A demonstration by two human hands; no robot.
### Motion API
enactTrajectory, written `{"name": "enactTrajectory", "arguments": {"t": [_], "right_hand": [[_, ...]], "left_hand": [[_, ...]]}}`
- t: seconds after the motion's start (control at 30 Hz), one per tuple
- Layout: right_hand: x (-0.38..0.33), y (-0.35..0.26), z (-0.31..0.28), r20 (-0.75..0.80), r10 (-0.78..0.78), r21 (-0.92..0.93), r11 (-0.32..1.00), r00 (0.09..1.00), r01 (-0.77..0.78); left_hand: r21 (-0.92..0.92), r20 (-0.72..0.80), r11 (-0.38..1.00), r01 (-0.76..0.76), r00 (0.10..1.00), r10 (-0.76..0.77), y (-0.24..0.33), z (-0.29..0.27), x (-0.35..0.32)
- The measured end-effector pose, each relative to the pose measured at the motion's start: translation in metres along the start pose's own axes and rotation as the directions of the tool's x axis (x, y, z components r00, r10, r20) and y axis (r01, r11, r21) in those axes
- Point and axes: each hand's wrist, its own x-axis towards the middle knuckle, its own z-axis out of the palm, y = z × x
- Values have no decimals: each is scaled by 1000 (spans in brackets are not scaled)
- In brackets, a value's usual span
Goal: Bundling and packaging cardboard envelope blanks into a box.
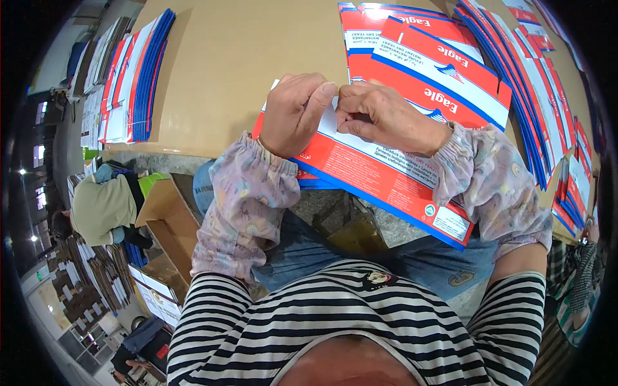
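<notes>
A flat printed carton blank (376, 177), red, white and blue, slants over the table's near edge in front of me, its lower right corner overhanging my lap. Above its upper left part my left hand (297, 112) is closed, thumb pressed against curled fingers. Close beside it, fingertips nearly meeting the left thumb, my right hand (389, 119) is closed in a pinch. A small white patch shows between the two hands. Whatever the fingers pinch is hidden. Patterned sleeve covers bunch at both wrists. More matching flat cartons (444, 55) lie overlapped just beyond my right hand.
Bundled flat cartons stand in a stack (138, 77) at the table's left edge, with more stacks (524, 83) along the right. The brown table (238, 45) spans the far side. An open cardboard box (170, 219) sits at lower left, near a bent-over person (106, 206).
</notes>
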Motion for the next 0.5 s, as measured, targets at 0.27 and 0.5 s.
{"name": "enactTrajectory", "arguments": {"t": [0.27, 0.5], "right_hand": [[2, -2, 2, 6, -36, -101, 994, 999, 37], [-4, -2, -4, 71, -38, -48, 998, 997, 42]], "left_hand": [[-7, -15, 1000, -7, 1000, 7, -1, 1, 0], [-6, -22, 1000, -6, 1000, 6, -2, 4, 1]]}}
